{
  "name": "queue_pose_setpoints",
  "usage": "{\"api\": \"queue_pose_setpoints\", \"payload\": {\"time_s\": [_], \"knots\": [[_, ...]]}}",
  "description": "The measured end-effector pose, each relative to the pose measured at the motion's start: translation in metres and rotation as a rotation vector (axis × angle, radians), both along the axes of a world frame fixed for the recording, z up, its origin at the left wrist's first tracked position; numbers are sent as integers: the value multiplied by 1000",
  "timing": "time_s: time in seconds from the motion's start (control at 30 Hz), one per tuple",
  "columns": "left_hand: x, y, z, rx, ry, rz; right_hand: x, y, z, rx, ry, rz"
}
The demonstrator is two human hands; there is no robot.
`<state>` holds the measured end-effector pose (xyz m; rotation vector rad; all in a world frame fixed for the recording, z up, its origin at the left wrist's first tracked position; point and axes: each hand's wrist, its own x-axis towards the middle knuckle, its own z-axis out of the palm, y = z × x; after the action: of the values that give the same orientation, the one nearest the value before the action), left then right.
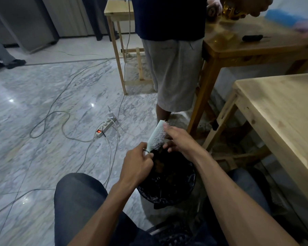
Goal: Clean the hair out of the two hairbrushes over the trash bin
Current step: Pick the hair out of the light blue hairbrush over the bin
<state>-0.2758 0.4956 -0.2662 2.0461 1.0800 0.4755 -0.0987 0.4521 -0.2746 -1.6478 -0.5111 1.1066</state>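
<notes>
- Trash bin (167, 189) sits right between the knees, black liner, dark clumps already inside.
- Left hand (138, 164) has its fingers closed around the handle of the white hairbrush (156, 136), held just above the bin's far rim.
- Brush's long axis runs up and away to the right, bristles facing the right hand (179, 141).
- Right fingers are curled in at the bristles, so that hand's nearest; can't tell if they're pinching hair.
- Dark object on the far tabletop (238, 47) might be the second brush (252, 38).

Pale hairbrush (156, 137) over black-lined trash bin (169, 183), left hand (137, 166) gripping handle, right hand (176, 139) at bristles.
</notes>
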Motion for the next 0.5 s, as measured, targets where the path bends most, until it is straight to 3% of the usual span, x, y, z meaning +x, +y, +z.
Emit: {"api": "queue_pose_setpoints", "payload": {"time_s": [0.13,0.37,0.5], "knots": [[4,-1,-2,61,20,-21,0,1,2,59,29,41],[-6,2,-8,145,104,-49,8,-6,8,-45,-48,113],[-6,4,-8,170,136,-46,4,-7,6,-70,-204,56]]}}
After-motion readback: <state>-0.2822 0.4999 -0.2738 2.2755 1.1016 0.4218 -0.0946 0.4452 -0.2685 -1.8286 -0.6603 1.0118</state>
